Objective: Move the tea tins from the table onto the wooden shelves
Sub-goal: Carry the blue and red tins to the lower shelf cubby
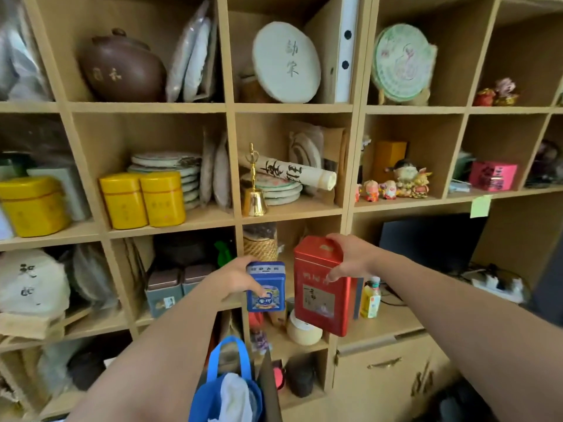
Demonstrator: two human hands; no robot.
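Left hand wraps the small blue tin from its left side, thumb across the front. Right hand clamps the taller red tin at its top right corner, fingers over the lid, thumb on the face. Both tins are off any surface, upright, just apart, held out toward the wooden shelves, likely so a free cubby can be picked. Directly behind them sits a cubby with a rope-wrapped jar; yellow tins stand one row up, left.
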